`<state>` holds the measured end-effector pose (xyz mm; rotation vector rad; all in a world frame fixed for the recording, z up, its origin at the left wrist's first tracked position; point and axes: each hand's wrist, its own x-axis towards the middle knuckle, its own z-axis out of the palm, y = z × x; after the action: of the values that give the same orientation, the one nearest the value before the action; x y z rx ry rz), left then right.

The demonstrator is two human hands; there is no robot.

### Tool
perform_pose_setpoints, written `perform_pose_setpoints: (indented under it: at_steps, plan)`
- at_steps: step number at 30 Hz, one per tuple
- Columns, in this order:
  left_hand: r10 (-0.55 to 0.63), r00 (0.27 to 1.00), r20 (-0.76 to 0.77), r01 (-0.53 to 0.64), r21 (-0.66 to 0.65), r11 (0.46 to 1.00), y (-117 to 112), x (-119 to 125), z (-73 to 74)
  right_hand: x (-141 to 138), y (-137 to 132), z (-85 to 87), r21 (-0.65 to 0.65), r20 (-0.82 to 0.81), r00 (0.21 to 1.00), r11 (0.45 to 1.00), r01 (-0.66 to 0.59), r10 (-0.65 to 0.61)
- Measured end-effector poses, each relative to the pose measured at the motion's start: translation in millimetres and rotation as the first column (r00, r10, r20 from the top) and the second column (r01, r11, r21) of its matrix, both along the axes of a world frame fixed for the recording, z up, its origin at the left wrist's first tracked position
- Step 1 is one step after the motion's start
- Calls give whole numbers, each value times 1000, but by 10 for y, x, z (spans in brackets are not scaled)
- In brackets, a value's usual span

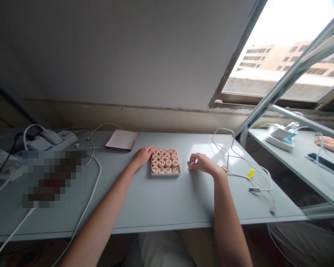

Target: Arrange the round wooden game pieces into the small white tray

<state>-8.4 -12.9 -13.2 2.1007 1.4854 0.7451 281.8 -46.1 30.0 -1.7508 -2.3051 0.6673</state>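
Note:
A shallow white box (164, 175) stands on the table, filled with rows of round wooden Chinese chess pieces (161, 162). Most pieces carry red characters, and a few near the front look dark. My left hand (143, 156) is at the box's upper left corner, its fingers curled against the edge. To the right of the box, my right hand (200, 163) is low over the tabletop with thumb and fingers pinched together. What is between those fingertips is too small to make out. A loose chess piece (225, 168) lies beside my right wrist, partly hidden.
A box lid (121, 139) lies upturned at the back left. White cables (236, 155) with a yellow tag (251, 173) loop across the right side. Power strips (68, 139) sit at far left. Another person's hand (330, 142) and a phone (327, 163) are on the neighbouring table.

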Motion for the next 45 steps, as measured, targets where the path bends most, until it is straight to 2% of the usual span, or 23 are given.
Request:
perform_pose_setpoints:
  at_steps: [4,8,13,18,23,26,29,31,34,36,38,39,41,45]
  plan:
    - [-1,1000,4,1,12,1000,12,1,-18,-214,-42,111,89,-221,970,992,-87,105]
    - [-19,1000,10,18,31,999,24,-7,-30,-531,-152,226,199,-394,863,946,-255,315]
    - [-27,999,19,27,36,999,14,-8,-22,-793,-243,171,225,-343,848,912,-344,404]
    - [-25,999,20,25,24,999,3,-4,-8,-856,-246,85,242,-251,853,883,-402,457]
    - [-16,999,32,15,16,1000,-1,-4,-1,-883,-273,72,250,-213,865,881,-401,454]
    - [-2,1000,28,1,4,1000,6,-4,-7,-888,-270,71,278,-118,923,904,-324,367]
    - [-7,1000,22,7,6,1000,13,-7,-12,-833,-222,80,340,26,985,925,-170,171]
    - [-19,1000,20,19,13,1000,14,-10,-9,-716,-187,85,413,65,998,909,-50,25]
    - [-29,999,17,29,17,999,14,-10,-4,-385,-217,46,533,74,958,823,196,-276]
    - [-25,1000,11,24,12,1000,17,-8,-3,-99,-325,-28,582,93,862,730,359,-498]
    - [-16,1000,1,16,3,1000,23,-7,-3,175,-484,-130,584,133,762,672,456,-633]
    - [-15,1000,-4,15,-1,1000,26,-7,-4,290,-567,-182,573,153,741,669,473,-654]
    - [-17,1000,-7,16,-5,1000,30,-8,-5,455,-712,-268,545,165,749,692,473,-642]
    - [-20,1000,2,20,5,1000,26,-16,-8,510,-829,-344,501,107,832,752,428,-544]
